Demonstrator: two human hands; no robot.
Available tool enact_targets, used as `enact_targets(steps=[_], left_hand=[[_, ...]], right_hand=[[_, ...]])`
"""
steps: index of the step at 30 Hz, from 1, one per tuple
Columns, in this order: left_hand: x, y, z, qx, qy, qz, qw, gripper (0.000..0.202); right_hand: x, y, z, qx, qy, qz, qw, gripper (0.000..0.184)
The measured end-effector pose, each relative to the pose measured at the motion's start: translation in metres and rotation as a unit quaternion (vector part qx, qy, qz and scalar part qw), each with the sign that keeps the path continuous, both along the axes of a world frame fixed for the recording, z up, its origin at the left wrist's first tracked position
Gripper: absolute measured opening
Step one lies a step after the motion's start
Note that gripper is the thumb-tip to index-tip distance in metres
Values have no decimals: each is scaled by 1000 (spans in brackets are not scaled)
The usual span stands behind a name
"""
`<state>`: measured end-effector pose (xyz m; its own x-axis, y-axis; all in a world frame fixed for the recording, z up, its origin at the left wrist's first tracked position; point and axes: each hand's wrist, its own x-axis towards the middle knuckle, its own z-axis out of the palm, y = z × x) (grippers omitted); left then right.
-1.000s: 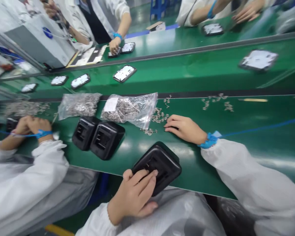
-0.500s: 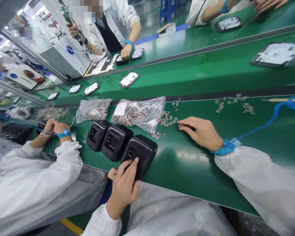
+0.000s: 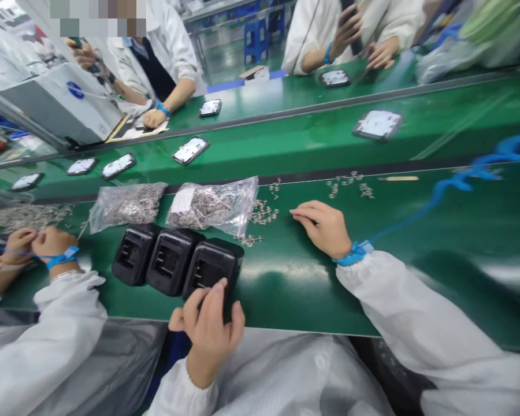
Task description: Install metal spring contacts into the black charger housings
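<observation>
- Black housing [image 3: 212, 267]: rightmost of three black housings in a row at the near edge of the green surface [image 3: 312, 283]; touching the middle housing [image 3: 172, 260], which touches the left housing [image 3: 132, 254]; recessed face up; the row's long axis runs left to right, roughly parallel to the near edge.
- Left hand [image 3: 208, 329]: directly below the black housing, at the surface's near edge; fingers curled over its near end, thumb out to the left; gripping it, partly closed; this hand is the nearer one, in contact.
- Right hand [image 3: 323, 226]: well apart from the housing, up and to the right; palm down on the surface, fingers extended leftward and pinched together at the tips; whether something sits between the fingertips cannot be told; blue wrist strap [image 3: 354, 253] with a blue cord trailing right.
- Loose metal parts [image 3: 262, 214]: scattered just left of the right fingertips, between that hand and the clear bag [image 3: 212, 207]; further small parts [image 3: 346, 184] lie beyond.
- Clear bag of metal parts lies just behind the housings; a second bag [image 3: 123, 205] to its left.
- A co-worker's hands [image 3: 34, 242] at the left, close together, near the left housing.
- Flat plates [image 3: 190, 150] on the green belt [image 3: 312, 138] beyond; other people's hands at the far side.
</observation>
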<state>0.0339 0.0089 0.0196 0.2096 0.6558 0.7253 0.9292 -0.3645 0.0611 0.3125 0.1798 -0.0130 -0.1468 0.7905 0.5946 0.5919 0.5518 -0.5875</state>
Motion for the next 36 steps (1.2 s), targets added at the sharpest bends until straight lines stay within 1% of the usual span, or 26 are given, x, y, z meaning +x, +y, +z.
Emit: enact_targets(steps=[1,2,3,4,5,7,9,12,15,18,20,22,25,28,30,32,33,34,36], left_hand=[[17,6,0,23,-14,-44,999,53],[35,13,0,21,-22,-101,994,48],[54,20,-1,-3,-21,-160,987,40],[73,27,-3,-33,-7,-204,978,34],[91,33,-5,-60,14,-231,971,30],[120,41,-13,-106,67,-241,962,29],[136,46,-24,-145,107,-232,956,33],[139,46,-36,-185,136,-229,946,41],[133,44,-38,-197,145,-234,941,43],[132,43,-35,-200,151,-239,938,44],[133,44,-34,-199,150,-241,938,44],[134,44,-34,-195,150,-238,940,45],[135,44,-33,-197,149,-233,941,45],[134,43,-31,-211,147,-233,938,44],[134,42,-30,-217,144,-235,937,44],[133,42,-30,-217,141,-238,936,45],[133,42,-30,-216,140,-238,936,45],[133,42,-30,-216,140,-238,937,45],[133,41,-30,-217,142,-236,937,45]], right_hand=[[2,-2,3,-3,9,-16,1000,21],[5,-4,5,-5,20,-32,999,21],[8,-6,7,-9,30,-50,998,20],[12,-9,9,-14,40,-69,997,19],[16,-12,10,-20,49,-87,995,19],[24,-20,9,-27,60,-121,990,20],[30,-27,7,-30,58,-143,988,20],[34,-34,5,-54,23,-161,985,22],[33,-36,7,-71,-23,-167,983,25],[33,-43,15,-40,-30,-179,983,25],[37,-55,22,-20,-25,-210,977,23],[47,-71,29,1,-32,-259,965,21],[80,-96,38,43,-80,-329,940,17],[130,-115,39,70,-134,-401,903,14],[166,-124,37,66,-149,-430,888,14],[193,-128,35,54,-133,-430,891,16],[202,-130,35,46,-125,-424,896,17],[206,-130,35,38,-118,-416,901,17],[199,-129,39,19,-115,-394,912,16]])
